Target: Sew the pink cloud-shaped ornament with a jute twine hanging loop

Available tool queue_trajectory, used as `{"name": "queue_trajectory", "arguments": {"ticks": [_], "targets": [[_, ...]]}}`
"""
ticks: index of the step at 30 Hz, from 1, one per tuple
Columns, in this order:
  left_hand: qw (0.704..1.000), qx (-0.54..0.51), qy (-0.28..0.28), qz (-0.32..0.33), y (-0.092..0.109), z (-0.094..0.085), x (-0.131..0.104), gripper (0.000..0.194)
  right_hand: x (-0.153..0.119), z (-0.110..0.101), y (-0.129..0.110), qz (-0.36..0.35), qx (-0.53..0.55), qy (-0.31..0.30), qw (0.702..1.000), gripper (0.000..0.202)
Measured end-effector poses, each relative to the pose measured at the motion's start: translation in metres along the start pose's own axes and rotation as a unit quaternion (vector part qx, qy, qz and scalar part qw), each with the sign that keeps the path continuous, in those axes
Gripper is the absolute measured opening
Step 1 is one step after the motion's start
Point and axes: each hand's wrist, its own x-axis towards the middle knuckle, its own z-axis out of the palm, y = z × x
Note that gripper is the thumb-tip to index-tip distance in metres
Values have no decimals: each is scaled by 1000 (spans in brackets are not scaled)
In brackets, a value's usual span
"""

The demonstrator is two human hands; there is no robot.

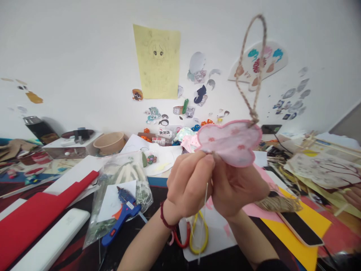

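Observation:
A pink-edged, cloud-shaped ornament [231,145] with faint pink flower marks is held up in front of me. From its upper right edge rises a loop of braided twine [241,82]. My left hand [190,180] is closed, its fingertips pinching at the ornament's lower left edge. Right beside it, my right hand [238,186] is also closed and grips the ornament from below. The two sets of fingertips meet, and what lies between them is hidden. A thin white string [206,194] hangs down between my hands. Below them lie scissors [199,237] with red and yellow handles.
Left of my hands, a blue glue gun [126,210] lies on a clear plastic bag [94,222]. Red strips [36,222] and a white bar [59,241] are further left. To the right are twine [278,203], a phone [300,227] and yellow paper [290,244]. A wall stands behind.

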Motion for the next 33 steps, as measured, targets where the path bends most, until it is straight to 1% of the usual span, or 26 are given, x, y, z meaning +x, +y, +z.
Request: {"name": "queue_trajectory", "arguments": {"ticks": [7,11,13,18,22,28,30,33], "targets": [[1000,-16,17,0,-6,6,-9,27,5,0,8,-37,-6,-5,999,16],[998,-43,-4,-47,-6,4,-12,29,6,2,8,-44,4,-4,999,14],[997,-47,-9,-62,-5,2,-13,30,5,3,8,-32,15,3,999,14],[998,-36,-19,-43,-5,-1,-13,33,2,3,8,-18,29,17,999,12],[999,-33,1,-34,-4,0,-11,31,3,2,7,-29,26,13,999,13],[999,-18,-10,-47,-2,2,-6,25,3,1,6,-15,19,12,1000,13],[1000,-4,1,-31,-3,4,-7,23,3,1,9,-15,24,6,1000,13],[999,23,35,1,-5,10,-9,24,4,-1,16,-38,35,-4,999,13]]}}
